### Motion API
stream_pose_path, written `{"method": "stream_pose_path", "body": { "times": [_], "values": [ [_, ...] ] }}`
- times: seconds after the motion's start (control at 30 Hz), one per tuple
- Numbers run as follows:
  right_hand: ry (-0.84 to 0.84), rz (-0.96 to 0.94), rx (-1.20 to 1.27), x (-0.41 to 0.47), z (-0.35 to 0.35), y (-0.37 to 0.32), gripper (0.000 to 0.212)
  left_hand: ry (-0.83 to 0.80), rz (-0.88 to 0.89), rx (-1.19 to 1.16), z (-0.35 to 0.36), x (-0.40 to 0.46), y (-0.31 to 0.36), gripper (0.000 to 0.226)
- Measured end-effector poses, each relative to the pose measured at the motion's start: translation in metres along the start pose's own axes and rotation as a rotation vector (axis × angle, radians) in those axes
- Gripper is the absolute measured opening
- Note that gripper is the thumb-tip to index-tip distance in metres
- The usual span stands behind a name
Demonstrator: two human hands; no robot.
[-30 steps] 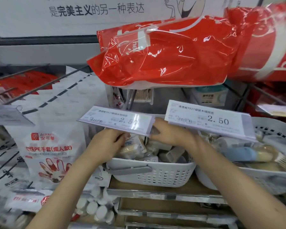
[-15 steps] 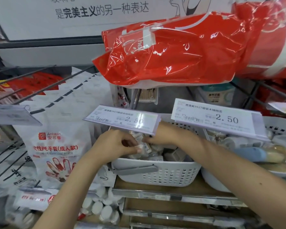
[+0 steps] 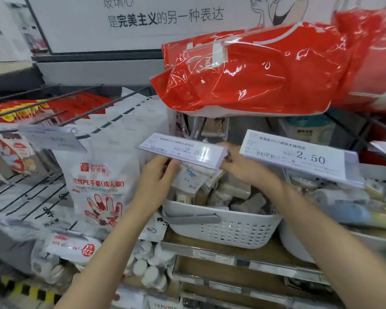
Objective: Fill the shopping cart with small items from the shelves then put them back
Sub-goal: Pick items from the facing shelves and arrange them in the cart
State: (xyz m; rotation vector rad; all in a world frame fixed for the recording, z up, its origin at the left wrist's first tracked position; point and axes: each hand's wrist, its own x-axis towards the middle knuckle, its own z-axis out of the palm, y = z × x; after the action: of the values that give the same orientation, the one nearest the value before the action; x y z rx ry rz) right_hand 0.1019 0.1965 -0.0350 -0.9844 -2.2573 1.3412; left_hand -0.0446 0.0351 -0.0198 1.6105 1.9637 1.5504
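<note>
Both my hands have lifted from the perforated white plastic basket (image 3: 223,228): above its left rim, my left hand (image 3: 156,181) pinches a flat, glossy packet (image 3: 193,177); right hand (image 3: 245,168), fingers hidden behind the price tag (image 3: 183,150), I cannot tell.

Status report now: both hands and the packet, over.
Left hand grips small white packet over white basket. Right hand beside it, grip unclear. Price tag overhangs both.

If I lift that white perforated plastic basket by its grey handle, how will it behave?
The white perforated plastic basket looks rigid, so probably holds shape. Heaped small packets may shift or spill if tilted. Likely fairly light.
</note>
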Motion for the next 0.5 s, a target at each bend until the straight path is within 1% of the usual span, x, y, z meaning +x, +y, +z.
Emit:
{"method": "stream_pose_path", "body": {
  "times": [0.07, 0.1, 0.13, 0.17, 0.23, 0.27, 0.33, 0.4, 0.47, 0.5],
  "values": [
    [0.099, 0.061, 0.253, -0.024, -0.011, 0.002, 0.043, 0.188, -0.017, -0.099, -0.001, -0.006, 0.010, 0.019],
    [0.165, 0.076, 0.353, -0.039, -0.014, 0.003, 0.051, 0.260, -0.045, -0.156, -0.002, -0.011, 0.016, 0.021],
    [0.209, 0.077, 0.415, -0.052, -0.017, 0.007, 0.056, 0.307, -0.085, -0.206, -0.002, -0.016, 0.021, 0.023],
    [0.215, 0.051, 0.468, -0.065, -0.018, 0.008, 0.053, 0.331, -0.132, -0.248, -0.002, -0.021, 0.024, 0.026],
    [0.191, 0.020, 0.577, -0.085, -0.019, 0.009, 0.039, 0.366, -0.251, -0.310, -0.001, -0.035, 0.030, 0.029],
    [0.174, 0.026, 0.625, -0.095, -0.019, 0.006, 0.037, 0.391, -0.325, -0.339, 0.000, -0.042, 0.031, 0.030],
    [0.142, 0.031, 0.703, -0.109, -0.021, -0.001, 0.040, 0.439, -0.472, -0.419, -0.001, -0.057, 0.035, 0.030],
    [0.087, 0.026, 0.750, -0.122, -0.021, -0.008, 0.048, 0.464, -0.568, -0.510, -0.003, -0.074, 0.037, 0.029],
    [0.024, 0.027, 0.751, -0.134, -0.016, -0.013, 0.057, 0.504, -0.654, -0.550, -0.007, -0.093, 0.034, 0.028],
    [-0.007, 0.029, 0.735, -0.139, -0.012, -0.015, 0.057, 0.532, -0.696, -0.571, -0.009, -0.103, 0.031, 0.027]
  ]
}}
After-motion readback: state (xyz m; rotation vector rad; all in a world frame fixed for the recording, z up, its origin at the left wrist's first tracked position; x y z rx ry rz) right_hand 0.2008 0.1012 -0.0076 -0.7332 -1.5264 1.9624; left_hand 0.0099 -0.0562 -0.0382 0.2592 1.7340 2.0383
